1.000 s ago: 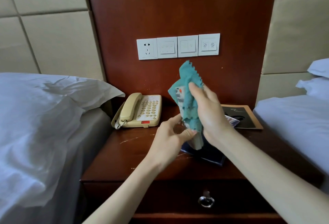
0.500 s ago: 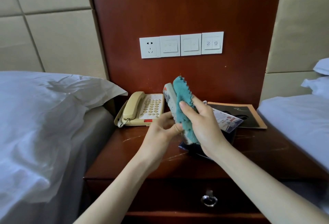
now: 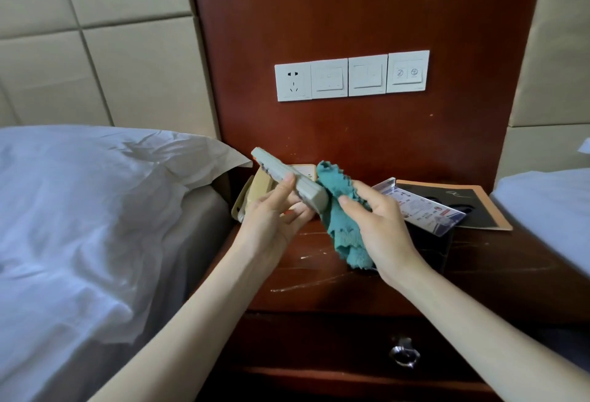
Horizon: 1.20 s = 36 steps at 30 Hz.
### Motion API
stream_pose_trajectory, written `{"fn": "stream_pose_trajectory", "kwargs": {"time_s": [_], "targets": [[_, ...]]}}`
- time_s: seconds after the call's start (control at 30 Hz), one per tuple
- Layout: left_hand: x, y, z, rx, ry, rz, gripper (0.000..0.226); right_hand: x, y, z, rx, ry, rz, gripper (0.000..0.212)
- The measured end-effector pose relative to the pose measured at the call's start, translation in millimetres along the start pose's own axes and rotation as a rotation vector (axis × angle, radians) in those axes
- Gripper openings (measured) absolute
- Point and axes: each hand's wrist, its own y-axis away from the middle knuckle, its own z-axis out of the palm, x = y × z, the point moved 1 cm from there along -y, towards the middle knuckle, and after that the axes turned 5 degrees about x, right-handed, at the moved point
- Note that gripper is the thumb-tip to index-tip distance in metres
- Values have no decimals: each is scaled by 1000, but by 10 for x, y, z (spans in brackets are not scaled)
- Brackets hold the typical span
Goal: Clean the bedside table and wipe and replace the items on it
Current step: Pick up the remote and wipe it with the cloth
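Head view, hands: two bare hands are seen above the bedside table [image 3: 319, 286].
Left hand [image 3: 271, 222]: the fingers are closed around one grey remote control [image 3: 287, 179], which is held tilted, its far end up and to the left, above the telephone.
Right hand [image 3: 380, 226]: the fingers are curled on one teal cloth [image 3: 341, 219]; the cloth is touching the near end of the remote control and hangs down toward the table top.
Telephone [image 3: 255, 192]: one beige telephone is seen at the back left of the table, mostly hidden behind the left hand and the remote.
Printed card [image 3: 421, 210]: one card in a clear stand is placed just right of the right hand.
Dark folder [image 3: 472, 207]: one folder with an orange edge lies flat at the back right, partly under the card.
Wall plates [image 3: 351, 77]: four white plates are counted in one row on the wooden panel, one socket and three switch plates.
Drawer: one ring handle [image 3: 404, 353] is seen on the front.
Beds: two are counted, one at each side; one white pillow [image 3: 95, 197] lies on the left one.
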Motion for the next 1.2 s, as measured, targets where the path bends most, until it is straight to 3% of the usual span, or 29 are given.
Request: {"fn": "stream_pose_trajectory", "kwargs": {"time_s": [0.17,0.47,0.67,0.77,0.87,1.0,1.2], "targets": [[280,63,-227,89,-275,28,28,-68,-112,182,78,2,78,29],[1205,516,-819,141,-794,126,15,-271,-150,982,90,-42,130,25],[1962,956,-1522,208,-1268,91,23,-304,-116,1721,70,-52,141,31],[2255,1113,-1864,322,-1663,37,42,-318,-73,2035,33,-54,141,25],[2470,1241,-2148,284,-1981,-43,51,-351,-12,2255,-5,-48,119,25],[2588,1324,-2471,302,-2173,-172,59,-345,10,2436,-22,-31,110,32],[2473,1333,-2707,230,-2203,-256,48,-259,25,2469,-5,-53,150,24]]}}
